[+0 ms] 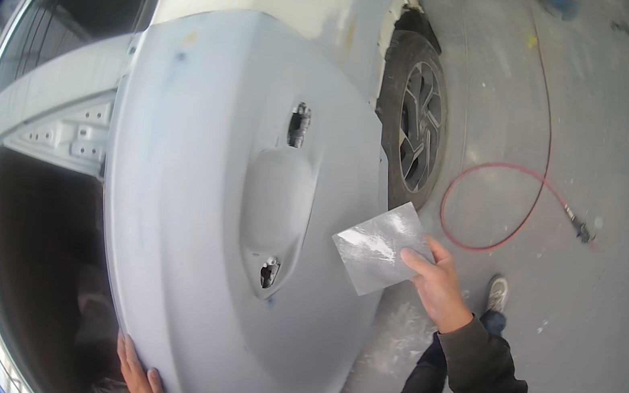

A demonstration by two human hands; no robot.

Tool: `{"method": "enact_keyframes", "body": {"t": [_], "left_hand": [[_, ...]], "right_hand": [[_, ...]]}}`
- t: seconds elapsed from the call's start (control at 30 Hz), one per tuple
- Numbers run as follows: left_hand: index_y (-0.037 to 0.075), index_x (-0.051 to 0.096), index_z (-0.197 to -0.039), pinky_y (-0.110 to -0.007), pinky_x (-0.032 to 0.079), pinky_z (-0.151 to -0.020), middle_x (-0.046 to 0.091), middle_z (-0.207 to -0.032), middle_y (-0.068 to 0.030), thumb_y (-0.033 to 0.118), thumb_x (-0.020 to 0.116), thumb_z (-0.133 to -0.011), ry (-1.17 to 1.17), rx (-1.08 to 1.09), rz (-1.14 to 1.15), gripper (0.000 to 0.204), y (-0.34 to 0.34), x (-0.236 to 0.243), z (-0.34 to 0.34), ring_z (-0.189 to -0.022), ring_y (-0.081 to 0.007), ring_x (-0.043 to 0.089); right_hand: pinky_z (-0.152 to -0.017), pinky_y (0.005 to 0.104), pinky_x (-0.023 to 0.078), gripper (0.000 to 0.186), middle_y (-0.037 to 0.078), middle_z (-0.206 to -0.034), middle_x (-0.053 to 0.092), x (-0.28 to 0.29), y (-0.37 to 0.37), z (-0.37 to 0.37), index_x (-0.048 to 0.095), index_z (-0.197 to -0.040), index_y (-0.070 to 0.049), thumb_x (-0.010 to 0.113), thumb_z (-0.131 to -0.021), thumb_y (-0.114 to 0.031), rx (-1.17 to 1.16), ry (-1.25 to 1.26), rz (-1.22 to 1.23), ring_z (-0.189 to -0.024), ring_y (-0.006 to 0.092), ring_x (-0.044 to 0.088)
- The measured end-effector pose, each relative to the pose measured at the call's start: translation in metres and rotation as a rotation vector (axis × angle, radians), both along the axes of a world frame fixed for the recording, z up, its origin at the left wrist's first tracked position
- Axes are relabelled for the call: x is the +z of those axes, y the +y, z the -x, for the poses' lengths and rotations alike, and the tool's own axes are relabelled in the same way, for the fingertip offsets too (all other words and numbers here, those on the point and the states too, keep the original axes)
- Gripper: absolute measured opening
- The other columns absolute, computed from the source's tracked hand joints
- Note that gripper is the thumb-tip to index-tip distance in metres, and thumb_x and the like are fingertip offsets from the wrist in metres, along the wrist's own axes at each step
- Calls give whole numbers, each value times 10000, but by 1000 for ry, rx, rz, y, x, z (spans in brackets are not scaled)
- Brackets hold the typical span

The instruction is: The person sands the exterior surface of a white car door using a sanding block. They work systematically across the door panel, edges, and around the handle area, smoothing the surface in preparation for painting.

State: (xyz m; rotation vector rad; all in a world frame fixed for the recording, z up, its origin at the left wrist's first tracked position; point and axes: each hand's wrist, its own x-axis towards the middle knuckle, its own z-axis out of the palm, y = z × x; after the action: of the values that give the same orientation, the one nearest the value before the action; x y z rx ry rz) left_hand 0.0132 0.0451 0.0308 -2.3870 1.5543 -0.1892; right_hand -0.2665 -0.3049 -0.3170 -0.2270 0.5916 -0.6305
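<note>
My right hand pinches one edge of a thin grey square sheet, sandpaper by its look, with a bright sheen across its face. The sheet is over the lower part of a car door coated in dull light grey; whether it touches the door I cannot tell. At the lower left, my left hand rests on the door's edge by the window, fingers stretched out and holding nothing. Between the hands and farther off, the door has a smooth handle recess with one hole beyond it and another nearer.
A wheel stands beyond the door. On the grey floor lies a red hose looped beside the car, with a dark coupling. My shoe is near the hose. The dark window opening borders the door's left side.
</note>
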Motion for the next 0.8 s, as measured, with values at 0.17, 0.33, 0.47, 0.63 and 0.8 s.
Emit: {"method": "enact_keyframes", "body": {"t": [0.17, 0.33, 0.47, 0.63, 0.8], "left_hand": [[-98, 344, -1570, -567, 348, -1192, 341, -1590, -396, 355, 406, -1044, -32, 16, -9, 697, 4, -5, -9, -1431, -557, 416], [-6, 441, -1547, -557, 363, -1205, 435, -1598, -283, 423, 368, -1062, -175, -20, -3, 652, 7, -10, -4, -1457, -487, 444], [29, 507, -1510, -573, 332, -1229, 483, -1575, -255, 368, 350, -1064, -222, -108, 58, 582, -15, -11, 6, -1466, -453, 455], [58, 447, -1567, -564, 212, -1286, 374, -1658, -216, 346, 475, -1009, -338, 136, 236, 629, -29, -49, 44, -1553, -397, 332], [75, 372, -1610, -523, 211, -1296, 333, -1685, -203, 517, 527, -1021, -408, 223, 270, 752, 18, -81, 79, -1574, -391, 292]], "right_hand": [[-996, 349, 534, 432, 86, -1227, 703, 11, -31, 15, 608, -1328, 1, 763, -925, -25, -50, 105, 62, -1128, 181, 687], [-1034, 393, 525, 413, 106, -1261, 699, 16, -45, 24, 604, -1330, -2, 732, -938, -10, 15, 71, 21, -1164, 225, 680], [-1056, 434, 515, 405, 113, -1279, 694, 31, -54, 26, 597, -1350, 5, 686, -955, 3, 133, -23, -90, -1193, 253, 673], [-1074, 452, 503, 430, 124, -1311, 675, 45, -23, 18, 579, -1384, 7, 657, -962, -19, 300, 4, 92, -1236, 271, 651], [-1090, 433, 482, 456, 132, -1377, 634, 69, -1, 26, 544, -1418, 13, 633, -972, -22, 367, 58, 134, -1272, 278, 627]]}}
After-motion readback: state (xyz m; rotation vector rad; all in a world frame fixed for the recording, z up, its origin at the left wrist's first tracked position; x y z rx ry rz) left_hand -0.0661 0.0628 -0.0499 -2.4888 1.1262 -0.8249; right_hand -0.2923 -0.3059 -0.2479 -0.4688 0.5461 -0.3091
